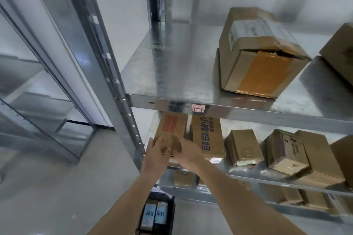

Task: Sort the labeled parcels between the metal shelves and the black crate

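Both forearms come up from the bottom of the frame. Left hand (155,155) and right hand (186,151) hold a small parcel (172,142) between them at frame center, on the middle shelf (248,175) edge, touching the red-printed box (172,125). Crate (158,213) sits bottom center, packs inside.

Upper shelf (172,74): taped box (256,53) set at right, another box (342,51) at the far right edge | middle shelf (267,175): flat carton (172,129) at left under both hands (155,155) (186,153), lettered carton (208,137) just beside it, smaller boxes (242,147) ranged rightward | crate (158,213) placed on the floor below, packets held inside.
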